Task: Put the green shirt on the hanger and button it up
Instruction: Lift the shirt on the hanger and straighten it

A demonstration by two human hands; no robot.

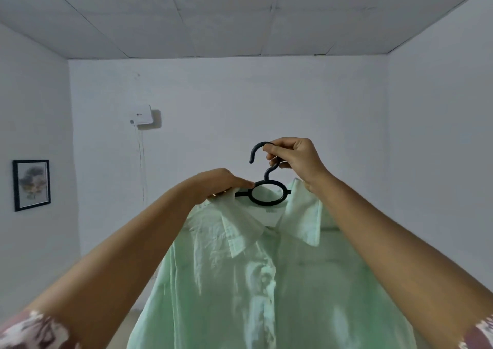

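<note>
Framed picture (31, 185) on left wall; white box (142, 118), perhaps router, on back wall, cable hanging below.

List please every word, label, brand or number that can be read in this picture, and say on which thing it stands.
No text can be read.
White wall box: a small red mark, too blurred to read.
Neck tag inside the green shirt, under the hanger: too small to read.
Framed picture: an image only, no words seen.
</note>
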